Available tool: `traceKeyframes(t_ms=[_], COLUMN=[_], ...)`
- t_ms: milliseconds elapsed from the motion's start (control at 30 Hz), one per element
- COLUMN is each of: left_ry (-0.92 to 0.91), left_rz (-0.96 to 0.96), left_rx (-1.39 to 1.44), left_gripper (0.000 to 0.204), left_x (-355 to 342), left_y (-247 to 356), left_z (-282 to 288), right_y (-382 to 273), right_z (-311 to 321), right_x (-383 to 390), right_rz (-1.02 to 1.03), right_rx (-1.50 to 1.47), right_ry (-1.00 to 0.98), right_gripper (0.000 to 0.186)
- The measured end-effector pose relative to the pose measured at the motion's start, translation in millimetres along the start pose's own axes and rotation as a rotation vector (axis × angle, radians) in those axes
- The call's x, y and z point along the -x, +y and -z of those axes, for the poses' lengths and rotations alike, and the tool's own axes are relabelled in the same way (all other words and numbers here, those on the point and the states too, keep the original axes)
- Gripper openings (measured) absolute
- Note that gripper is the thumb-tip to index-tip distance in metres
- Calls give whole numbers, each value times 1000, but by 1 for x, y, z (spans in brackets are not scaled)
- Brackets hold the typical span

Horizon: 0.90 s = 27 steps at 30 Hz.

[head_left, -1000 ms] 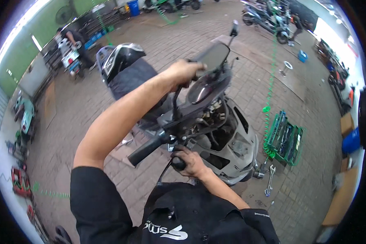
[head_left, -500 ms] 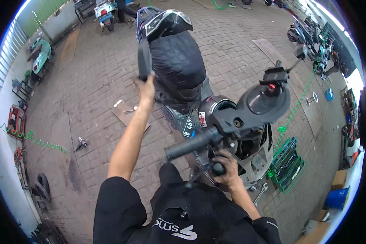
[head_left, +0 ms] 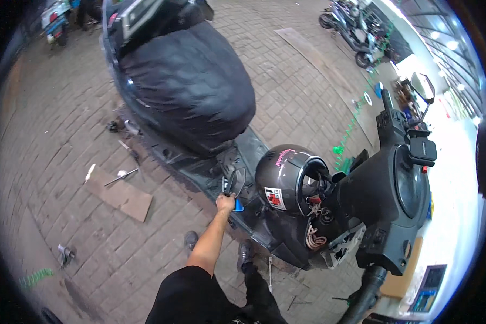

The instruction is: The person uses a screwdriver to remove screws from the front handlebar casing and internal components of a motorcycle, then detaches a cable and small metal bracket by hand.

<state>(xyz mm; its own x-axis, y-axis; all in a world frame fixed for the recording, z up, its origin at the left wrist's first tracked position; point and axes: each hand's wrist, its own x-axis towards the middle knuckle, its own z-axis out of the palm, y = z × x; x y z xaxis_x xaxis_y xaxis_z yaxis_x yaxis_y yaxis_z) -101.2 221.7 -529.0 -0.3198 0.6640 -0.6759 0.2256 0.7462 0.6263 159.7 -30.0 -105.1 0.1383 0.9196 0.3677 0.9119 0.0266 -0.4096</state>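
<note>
The fingers of my left hand (head_left: 226, 203) are closed on a dark number plate (head_left: 238, 206) with a blue corner, over the scooter's footboard (head_left: 254, 143). A dark, flat shape rises above the fingers; whether it is part of the plate I cannot tell. A dark grey helmet (head_left: 278, 175) rests right of that hand, against the front of the scooter. At the lower edge, the black handlebar grip (head_left: 370, 289) mostly hides my right hand, and its fingers cannot be made out.
A black cover wraps the scooter seat (head_left: 191, 81). The handlebar's mirror (head_left: 422, 87) sticks up at the right. On the paving left of the scooter lie a cardboard piece (head_left: 121, 197) with tools and an air tool (head_left: 65, 254). A green coiled hose (head_left: 346, 137) runs behind.
My left hand has come down from beside the seat to the number plate on the footboard. The view has shifted closer over the scooter, and my right hand is now largely hidden.
</note>
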Motion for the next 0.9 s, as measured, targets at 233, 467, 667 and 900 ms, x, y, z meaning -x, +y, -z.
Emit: traceKeyframes(t_ms=[233, 467, 667, 900], left_ry=[-122, -4, -358, -332], left_rz=[-103, -106, -647, -1537], left_rx=[-35, 581, 981, -385], left_gripper=[80, 47, 27, 73], left_x=[-60, -5, 224, 428], left_y=[28, 42, 191, 294], left_z=[-57, -19, 98, 140], right_y=[-24, -52, -49, -34], right_z=[12, 6, 7, 12], right_x=[28, 11, -12, -30], right_rz=[-201, -143, -115, 122], right_rx=[231, 244, -178, -350], right_ry=[116, 155, 89, -88], right_gripper=[33, 29, 30, 42])
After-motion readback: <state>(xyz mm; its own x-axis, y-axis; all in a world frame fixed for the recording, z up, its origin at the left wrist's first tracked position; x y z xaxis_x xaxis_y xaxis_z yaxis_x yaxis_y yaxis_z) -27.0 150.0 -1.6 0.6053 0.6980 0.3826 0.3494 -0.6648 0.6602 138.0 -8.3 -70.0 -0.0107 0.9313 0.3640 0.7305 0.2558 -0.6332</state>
